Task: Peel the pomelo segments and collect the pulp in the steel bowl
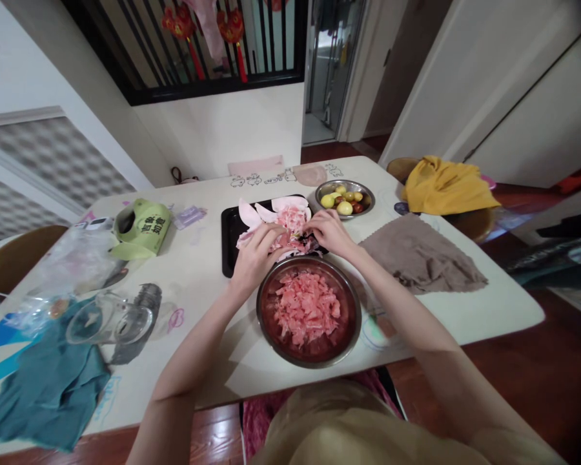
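Note:
A black tray (230, 242) holds white-and-pink peel pieces (248, 212) and pale membrane scraps (291, 213), which look like pomelo. Over its near edge, my left hand (260, 250) curls its fingers round a pink pomelo segment (281, 240). Opposite it, my right hand (330, 230) has its fingertips pinched at the same segment's right side. The fingers partly hide that piece. Just below both hands stands a round steel bowl (356, 323) with a heap of pink pomelo flesh (306, 307) in it.
Behind my right hand is a steel bowl (370, 201) of small yellow and reddish fruit. A grey-brown cloth (423, 255) lies to the right. At left are a green visor (148, 226), plastic bags (72, 261), a clear jug (94, 316) and a teal cloth (48, 384).

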`<state>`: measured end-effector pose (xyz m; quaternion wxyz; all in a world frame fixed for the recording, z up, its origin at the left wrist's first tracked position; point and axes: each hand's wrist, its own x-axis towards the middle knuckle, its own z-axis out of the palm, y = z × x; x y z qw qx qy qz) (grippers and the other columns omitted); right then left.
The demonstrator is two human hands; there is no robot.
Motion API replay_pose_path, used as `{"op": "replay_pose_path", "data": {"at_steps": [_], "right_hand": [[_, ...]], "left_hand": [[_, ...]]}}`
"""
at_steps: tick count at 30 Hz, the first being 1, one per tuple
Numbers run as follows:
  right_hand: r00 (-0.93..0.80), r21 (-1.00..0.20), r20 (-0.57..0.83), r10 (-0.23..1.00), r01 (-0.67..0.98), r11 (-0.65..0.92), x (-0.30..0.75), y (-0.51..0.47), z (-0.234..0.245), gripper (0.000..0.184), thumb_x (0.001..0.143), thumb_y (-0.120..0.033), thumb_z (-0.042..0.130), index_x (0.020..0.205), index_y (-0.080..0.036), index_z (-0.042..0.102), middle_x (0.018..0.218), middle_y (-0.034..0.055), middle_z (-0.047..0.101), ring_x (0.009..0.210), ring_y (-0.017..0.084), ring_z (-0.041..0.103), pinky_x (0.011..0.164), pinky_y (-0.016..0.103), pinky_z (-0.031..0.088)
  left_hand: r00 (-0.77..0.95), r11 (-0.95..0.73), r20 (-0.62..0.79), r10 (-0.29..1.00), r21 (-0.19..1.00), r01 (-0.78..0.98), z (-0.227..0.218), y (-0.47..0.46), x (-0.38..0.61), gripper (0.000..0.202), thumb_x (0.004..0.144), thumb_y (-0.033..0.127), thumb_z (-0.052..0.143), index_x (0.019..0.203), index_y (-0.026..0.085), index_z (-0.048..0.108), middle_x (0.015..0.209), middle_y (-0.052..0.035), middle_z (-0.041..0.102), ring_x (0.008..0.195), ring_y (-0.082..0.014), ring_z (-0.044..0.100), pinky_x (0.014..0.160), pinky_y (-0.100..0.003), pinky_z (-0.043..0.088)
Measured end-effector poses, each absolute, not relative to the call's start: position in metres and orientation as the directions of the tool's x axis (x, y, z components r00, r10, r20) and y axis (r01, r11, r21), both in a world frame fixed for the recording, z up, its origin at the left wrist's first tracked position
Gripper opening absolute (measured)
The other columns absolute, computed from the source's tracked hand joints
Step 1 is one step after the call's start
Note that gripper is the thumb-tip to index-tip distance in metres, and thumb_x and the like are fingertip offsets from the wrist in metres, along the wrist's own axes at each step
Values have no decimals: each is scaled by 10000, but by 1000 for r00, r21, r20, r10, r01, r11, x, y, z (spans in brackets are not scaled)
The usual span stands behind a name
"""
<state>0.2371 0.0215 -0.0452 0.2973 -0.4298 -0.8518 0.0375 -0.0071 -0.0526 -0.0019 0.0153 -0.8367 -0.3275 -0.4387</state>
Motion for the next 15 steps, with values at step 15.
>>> {"op": "replay_pose_path", "data": {"at_steps": [15], "right_hand": [[-567, -308, 390, 726, 662, 683, 240, 7, -42, 294, 831, -55, 572, 1015, -202, 748, 975, 62, 764, 1009, 222, 609, 1004, 398, 336]], "left_hand": [[408, -791, 746, 527, 255, 556, -3, -53, -9, 232, 968, 250, 651, 1193, 208, 608, 1122, -87, 698, 1074, -204, 685, 928, -319, 563]]}}
